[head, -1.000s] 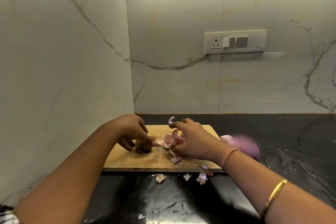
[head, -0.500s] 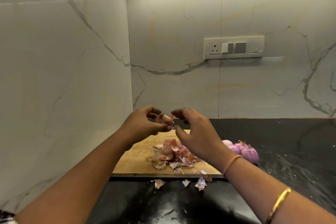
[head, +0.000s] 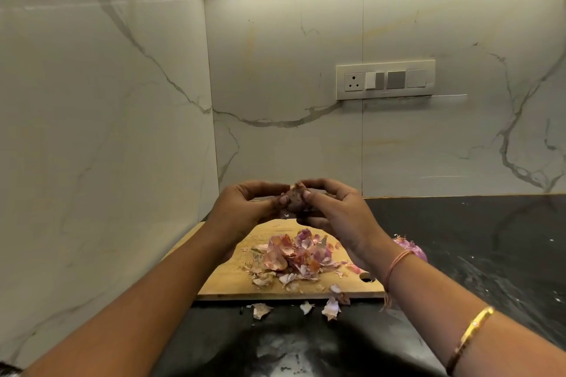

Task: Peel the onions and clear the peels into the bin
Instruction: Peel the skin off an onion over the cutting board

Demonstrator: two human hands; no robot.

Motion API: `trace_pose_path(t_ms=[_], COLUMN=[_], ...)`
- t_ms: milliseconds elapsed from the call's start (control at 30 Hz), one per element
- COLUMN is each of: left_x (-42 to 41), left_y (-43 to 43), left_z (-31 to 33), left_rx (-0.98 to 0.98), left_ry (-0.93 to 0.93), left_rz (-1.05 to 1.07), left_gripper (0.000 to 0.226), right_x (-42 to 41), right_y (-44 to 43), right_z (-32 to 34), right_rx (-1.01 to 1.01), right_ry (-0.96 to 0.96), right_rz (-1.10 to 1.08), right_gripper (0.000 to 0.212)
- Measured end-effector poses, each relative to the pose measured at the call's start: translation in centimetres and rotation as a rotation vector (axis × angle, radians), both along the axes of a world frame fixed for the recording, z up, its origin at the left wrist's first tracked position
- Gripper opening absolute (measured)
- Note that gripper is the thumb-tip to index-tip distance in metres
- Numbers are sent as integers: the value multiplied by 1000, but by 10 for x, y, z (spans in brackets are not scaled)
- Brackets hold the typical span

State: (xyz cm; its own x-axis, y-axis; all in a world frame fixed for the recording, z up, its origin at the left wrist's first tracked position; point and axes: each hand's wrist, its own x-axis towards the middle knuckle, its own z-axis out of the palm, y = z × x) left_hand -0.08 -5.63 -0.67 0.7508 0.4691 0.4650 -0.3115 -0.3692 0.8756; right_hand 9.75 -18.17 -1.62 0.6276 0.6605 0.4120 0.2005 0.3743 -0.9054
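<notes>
Aloft over the chopping board [head: 232, 283], left hand [head: 242, 210] and right hand [head: 335, 213], fingers [head: 263, 186] curled around one onion [head: 293, 201]

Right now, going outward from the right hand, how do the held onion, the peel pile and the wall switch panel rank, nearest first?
1. The onion, gripped by the right hand itself.
2. The peel pile, just below on the cutting board.
3. The switch panel, up on the back wall.

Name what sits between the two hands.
An onion, held by the left hand and right hand above the cutting board; head view.
</notes>
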Motion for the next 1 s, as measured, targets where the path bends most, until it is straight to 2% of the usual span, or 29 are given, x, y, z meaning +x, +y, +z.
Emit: trace_pose_path(t_ms=[467, 600, 800, 1000], left_x=[5, 4, 3, 5], left_y=[5, 4, 11, 15], left_z=[-1, -1, -2, -6], left_rx=[19, -1, 35, 180], left_ry=[-29, -53, -113, 23], left_rz=[170, 169, 345, 400], left_gripper=[14, 14, 17, 20], right_x=[6, 7, 5, 5], right_y=[-1, -1, -4, -4], right_z=[-5, -7, -6, -7], right_rx=[-37, -100, -203, -226], right_ry=[34, -33, -136, -162], right_rz=[148, 139, 100, 44], right_gripper=[24, 35, 43, 45])
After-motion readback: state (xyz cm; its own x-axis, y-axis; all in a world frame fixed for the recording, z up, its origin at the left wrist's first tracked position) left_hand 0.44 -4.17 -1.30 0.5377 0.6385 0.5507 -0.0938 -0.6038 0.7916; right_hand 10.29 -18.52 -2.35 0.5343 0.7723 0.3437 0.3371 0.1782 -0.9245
